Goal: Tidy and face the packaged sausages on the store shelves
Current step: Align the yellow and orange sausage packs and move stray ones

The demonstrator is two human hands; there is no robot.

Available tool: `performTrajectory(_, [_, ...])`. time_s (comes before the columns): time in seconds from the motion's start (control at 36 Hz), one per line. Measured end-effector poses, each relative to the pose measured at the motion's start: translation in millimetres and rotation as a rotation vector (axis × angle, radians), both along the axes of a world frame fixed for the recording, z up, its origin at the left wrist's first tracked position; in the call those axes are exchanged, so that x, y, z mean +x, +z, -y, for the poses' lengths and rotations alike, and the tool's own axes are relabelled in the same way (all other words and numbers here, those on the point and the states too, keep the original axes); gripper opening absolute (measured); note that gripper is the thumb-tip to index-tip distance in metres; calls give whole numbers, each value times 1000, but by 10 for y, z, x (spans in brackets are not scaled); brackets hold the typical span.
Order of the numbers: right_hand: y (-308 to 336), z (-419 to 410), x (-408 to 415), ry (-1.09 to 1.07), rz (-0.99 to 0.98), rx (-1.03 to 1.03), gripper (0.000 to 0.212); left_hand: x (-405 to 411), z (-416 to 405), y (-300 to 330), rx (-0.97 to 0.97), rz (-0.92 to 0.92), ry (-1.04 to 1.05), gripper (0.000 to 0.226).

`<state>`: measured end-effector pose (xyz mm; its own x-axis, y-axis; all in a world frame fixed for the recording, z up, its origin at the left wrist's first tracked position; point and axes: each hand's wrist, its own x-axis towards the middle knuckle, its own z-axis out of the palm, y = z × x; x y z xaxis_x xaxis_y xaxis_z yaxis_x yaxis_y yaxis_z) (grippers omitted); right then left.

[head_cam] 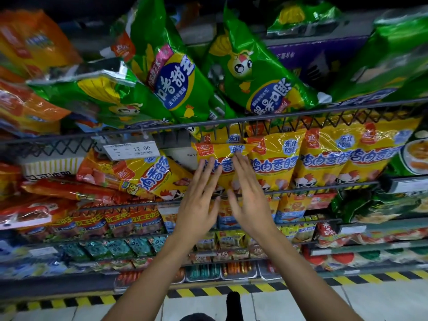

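Observation:
A yellow sausage pack (223, 156) stands upright on the middle wire shelf, at the left end of a row of like yellow packs (324, 156). My left hand (199, 200) and my right hand (249, 200) are both flat and spread, fingertips resting on the front of that pack. Neither hand grips anything. To the left, another yellow pack (148, 179) lies tilted over red packs (69, 191). Green sausage packs (176, 72) lean at angles on the shelf above.
A wire shelf rail (254, 122) with a 12.00 price tag (132, 150) runs above my hands. Orange packs (30, 42) fill the upper left. Lower shelves hold red, blue and teal packs (111, 249). Yellow-black floor tape (208, 291) edges the shelf base.

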<state>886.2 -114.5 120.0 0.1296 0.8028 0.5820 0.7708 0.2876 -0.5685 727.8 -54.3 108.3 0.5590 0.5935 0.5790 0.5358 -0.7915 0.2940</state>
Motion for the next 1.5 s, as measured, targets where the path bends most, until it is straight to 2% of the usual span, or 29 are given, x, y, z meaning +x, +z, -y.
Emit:
performTrajectory(0.28, [51, -50, -61, -160, 57, 32, 83, -51, 5, 177, 32, 16, 24, 71])
performTrajectory(0.53, [106, -217, -22, -262, 89, 83, 82, -6, -151, 380, 11, -16, 85, 83])
performTrajectory(0.69, [118, -213, -8, -254, 62, 69, 80, 24, -135, 459, 80, 49, 180, 69])
performTrajectory(0.78, [119, -210, 18, -227, 36, 96, 79, 45, -113, 461, 120, 15, 141, 64])
performTrajectory(0.94, [141, -277, 24, -201, 29, 115, 79, 80, -118, 414, 74, -48, 137, 73])
performTrajectory(1.08, [299, -369, 86, -153, 30, 70, 80, 157, -135, 547, 109, 14, 169, 52])
performTrajectory(1.17, [370, -352, 122, -132, 34, 23, 77, 251, -53, 576, 134, 24, 102, 43])
performTrajectory(1.22, [383, -279, 149, -110, 36, 28, 73, 298, -12, 566, 141, 13, 59, 46])
performTrajectory(1.33, [325, -78, 203, -100, 10, 112, 62, 302, 9, 520, 97, -15, 96, 65])
performTrajectory(1.5, [192, 129, 222, -110, 15, 202, 61, 301, -58, 497, 84, -45, 83, 74])
